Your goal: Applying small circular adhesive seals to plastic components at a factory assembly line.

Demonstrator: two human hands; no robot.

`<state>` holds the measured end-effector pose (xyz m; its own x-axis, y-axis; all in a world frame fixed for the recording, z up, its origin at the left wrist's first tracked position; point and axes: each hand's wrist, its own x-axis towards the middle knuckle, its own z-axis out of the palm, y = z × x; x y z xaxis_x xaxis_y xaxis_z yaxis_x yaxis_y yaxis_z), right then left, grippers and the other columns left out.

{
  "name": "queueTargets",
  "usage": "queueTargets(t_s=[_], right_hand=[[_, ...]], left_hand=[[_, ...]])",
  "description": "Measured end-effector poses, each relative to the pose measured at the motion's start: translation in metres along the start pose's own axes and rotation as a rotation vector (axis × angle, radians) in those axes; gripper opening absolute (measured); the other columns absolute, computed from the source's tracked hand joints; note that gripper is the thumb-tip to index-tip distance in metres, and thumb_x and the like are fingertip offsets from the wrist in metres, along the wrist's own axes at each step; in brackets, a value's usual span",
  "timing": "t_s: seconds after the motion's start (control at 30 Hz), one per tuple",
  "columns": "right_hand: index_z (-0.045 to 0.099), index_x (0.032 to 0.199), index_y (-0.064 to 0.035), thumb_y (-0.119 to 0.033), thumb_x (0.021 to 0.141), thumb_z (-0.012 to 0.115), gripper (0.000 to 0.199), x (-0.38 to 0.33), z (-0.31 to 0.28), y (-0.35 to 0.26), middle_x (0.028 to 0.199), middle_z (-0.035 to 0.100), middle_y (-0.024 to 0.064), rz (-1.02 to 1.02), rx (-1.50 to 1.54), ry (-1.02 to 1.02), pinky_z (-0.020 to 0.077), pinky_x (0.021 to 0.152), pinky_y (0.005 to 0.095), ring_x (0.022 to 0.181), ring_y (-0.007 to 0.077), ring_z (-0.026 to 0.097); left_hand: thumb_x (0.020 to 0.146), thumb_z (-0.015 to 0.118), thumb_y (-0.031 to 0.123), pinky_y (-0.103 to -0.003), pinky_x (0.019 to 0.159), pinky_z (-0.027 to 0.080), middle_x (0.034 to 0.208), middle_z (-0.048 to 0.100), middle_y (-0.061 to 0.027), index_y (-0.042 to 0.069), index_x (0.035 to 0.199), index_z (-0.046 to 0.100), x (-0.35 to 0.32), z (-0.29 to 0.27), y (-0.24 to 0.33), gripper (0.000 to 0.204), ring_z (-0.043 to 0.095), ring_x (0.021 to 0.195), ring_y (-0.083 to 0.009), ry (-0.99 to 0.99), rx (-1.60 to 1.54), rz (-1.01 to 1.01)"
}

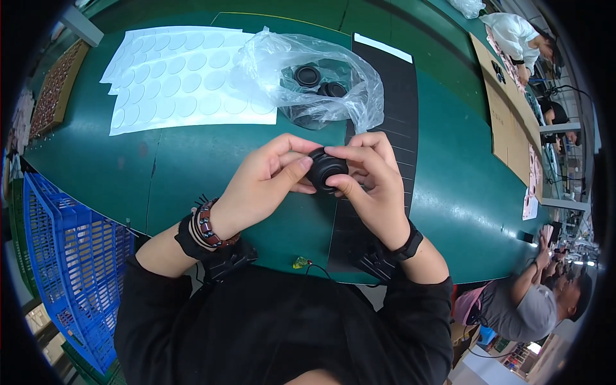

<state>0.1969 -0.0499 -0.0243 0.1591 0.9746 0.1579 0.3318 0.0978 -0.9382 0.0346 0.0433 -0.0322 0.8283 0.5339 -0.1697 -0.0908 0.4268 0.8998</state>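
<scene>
Both my hands are closed around one round black part (326, 171), ringed like a cap with stepped edges. My left hand (268, 172) grips it from the left with thumb and fingers. From the right, my right hand (374, 178) pinches its rim, the thumb at the lower edge and the index finger on top. Just beyond my hands lies an open clear plastic bag (269, 70). Inside it are similar round black parts (307, 76). Sheets of white round stickers (173, 74) lie overlapping to the left of the bag.
A black sheet with a white end strip (385, 83) runs along the green table (462, 192) under my right arm. A blue plastic crate (77, 256) stands at the left. Cardboard (507, 109) lies at the far right, and other people (516, 308) sit along that side.
</scene>
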Motion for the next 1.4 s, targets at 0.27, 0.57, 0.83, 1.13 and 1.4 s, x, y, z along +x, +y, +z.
queueTargets(t_s=[0.27, 0.57, 0.83, 1.13, 1.4], right_hand=[[0.058, 0.102, -0.0009, -0.001, 0.068, 0.072, 0.037, 0.004, 0.007, 0.004, 0.091, 0.05, 0.0067, -0.267, -0.291, 0.085, 0.0474, 0.055, 0.0213, 0.069, 0.0101, 0.053], [0.058, 0.088, -0.0015, -0.006, 0.067, 0.075, 0.028, 0.007, 0.004, 0.011, 0.083, 0.053, 0.0068, -0.317, -0.239, 0.046, 0.0447, 0.057, 0.0226, 0.066, 0.0126, 0.052], [0.056, 0.079, -0.0021, -0.004, 0.068, 0.073, 0.02, 0.014, 0.01, 0.016, 0.077, 0.053, 0.0059, -0.202, -0.204, 0.076, 0.0425, 0.054, 0.0238, 0.065, 0.0147, 0.052], [0.056, 0.081, -0.0023, -0.004, 0.071, 0.071, 0.019, 0.018, 0.02, 0.029, 0.078, 0.052, 0.0061, -0.225, -0.125, 0.042, 0.0417, 0.054, 0.023, 0.064, 0.0124, 0.05], [0.059, 0.084, -0.0027, 0.001, 0.071, 0.065, 0.014, 0.04, 0.014, -0.004, 0.078, 0.052, 0.0088, -0.364, -0.51, -0.204, 0.0443, 0.058, 0.029, 0.065, 0.0229, 0.053]], left_hand=[[0.094, 0.043, 0.013, -0.026, 0.075, 0.053, 0.101, 0.059, -0.0081, 0.002, 0.109, 0.045, 0.002, -0.009, -0.004, 0.019, 0.059, 0.092, -0.0129, -0.01, 0.002, -0.039], [0.094, 0.043, 0.012, -0.026, 0.073, 0.053, 0.096, 0.059, -0.007, 0.001, 0.106, 0.046, 0.006, -0.015, -0.008, 0.017, 0.059, 0.086, -0.0113, 0.068, -0.002, -0.06], [0.094, 0.044, 0.011, -0.025, 0.073, 0.052, 0.094, 0.059, -0.0061, 0.0, 0.105, 0.046, 0.006, -0.013, -0.018, 0.016, 0.06, 0.082, -0.0111, 0.04, 0.006, -0.044], [0.084, 0.058, 0.003, -0.023, 0.07, 0.049, 0.084, 0.061, -0.0066, -0.001, 0.104, 0.046, 0.003, -0.016, -0.024, 0.024, 0.061, 0.073, -0.0112, -0.022, 0.34, 0.139], [0.083, 0.056, 0.0, -0.022, 0.07, 0.048, 0.09, 0.061, -0.0078, -0.001, 0.106, 0.047, -0.008, -0.034, -0.004, 0.025, 0.06, 0.081, -0.0106, -0.033, 0.413, -0.014]])
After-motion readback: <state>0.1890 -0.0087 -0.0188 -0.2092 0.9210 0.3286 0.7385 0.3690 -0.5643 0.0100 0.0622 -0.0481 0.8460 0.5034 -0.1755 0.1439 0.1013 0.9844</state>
